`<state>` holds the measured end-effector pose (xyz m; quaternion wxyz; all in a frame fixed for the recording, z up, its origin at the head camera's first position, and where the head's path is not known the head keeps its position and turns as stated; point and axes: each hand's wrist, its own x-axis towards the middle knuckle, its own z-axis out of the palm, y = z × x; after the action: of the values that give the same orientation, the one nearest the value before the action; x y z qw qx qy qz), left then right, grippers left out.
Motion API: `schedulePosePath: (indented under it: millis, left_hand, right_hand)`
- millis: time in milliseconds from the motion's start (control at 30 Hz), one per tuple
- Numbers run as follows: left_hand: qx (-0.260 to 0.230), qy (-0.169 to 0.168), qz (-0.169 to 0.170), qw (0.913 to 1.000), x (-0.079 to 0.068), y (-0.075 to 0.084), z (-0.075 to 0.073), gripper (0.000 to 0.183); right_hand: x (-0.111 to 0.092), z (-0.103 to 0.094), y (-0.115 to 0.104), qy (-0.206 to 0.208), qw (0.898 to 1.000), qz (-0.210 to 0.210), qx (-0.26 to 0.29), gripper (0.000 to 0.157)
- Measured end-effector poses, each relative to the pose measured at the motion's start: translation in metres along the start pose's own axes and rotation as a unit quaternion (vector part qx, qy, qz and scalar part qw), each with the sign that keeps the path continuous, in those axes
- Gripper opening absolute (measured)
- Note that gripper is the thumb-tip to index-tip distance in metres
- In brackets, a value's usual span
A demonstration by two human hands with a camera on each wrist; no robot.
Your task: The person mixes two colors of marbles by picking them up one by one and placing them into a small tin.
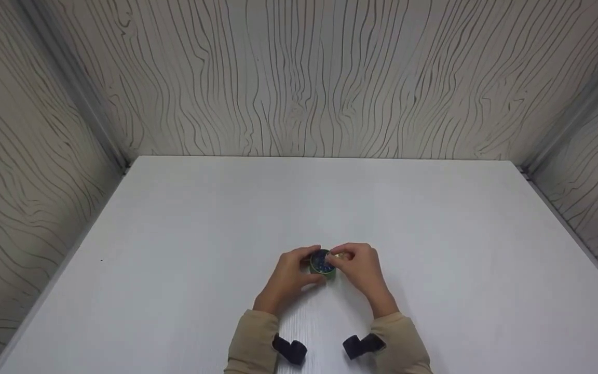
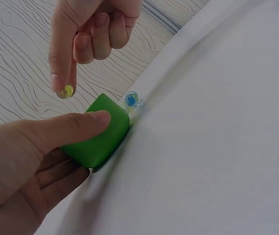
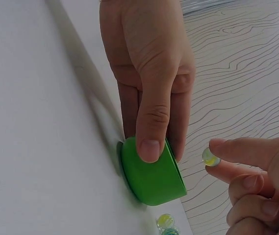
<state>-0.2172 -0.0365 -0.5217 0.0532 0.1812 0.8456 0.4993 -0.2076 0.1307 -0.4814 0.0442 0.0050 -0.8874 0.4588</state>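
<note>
A small green cup (image 1: pixel 330 275) with a dark blue inside stands on the white table. My left hand (image 1: pixel 289 271) grips it from the left, thumb (image 2: pixel 88 125) pressed on the near side and fingers round the far side. Between thumb and forefinger, my right hand (image 1: pixel 364 265) pinches a clear glass marble (image 3: pixel 210 157) with a yellow swirl. In the wrist views this marble is above the level of the cup's rim. On the table beside the cup lie a blue-swirled marble (image 2: pixel 131 99) and a yellow-green one (image 3: pixel 165 221).
The white tabletop (image 1: pixel 200 218) spreads around the hands. Wood-grain patterned panels (image 1: pixel 299 78) rise behind it and on both sides. A tiny dark speck (image 1: pixel 102 259) is on the table's left. Dark wrist mounts (image 1: pixel 289 349) stick out from both beige sleeves.
</note>
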Motion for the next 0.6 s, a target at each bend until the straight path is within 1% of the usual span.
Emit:
schedulePosePath:
  millis: [133,367,600]
  left_hand:
    - [-0.014,-0.003,-0.004,0.9999,-0.0005,0.0012,-0.0006,0.061]
    - [-0.024,-0.005,-0.010,0.9997,-0.0001,0.0024,-0.0008,0.061]
    - [-0.012,-0.006,-0.006,0.9999,0.0007,0.0011,0.0000,0.059]
  right_hand:
    - [0.0001,0.0010,0.0006,0.000,1.000,-0.009,-0.008,0.015]
    - [0.0010,0.0054,0.0022,-0.009,1.000,0.004,-0.006,0.013]
    - [0.0006,0.0084,0.0026,-0.012,1.000,0.005,-0.007,0.012]
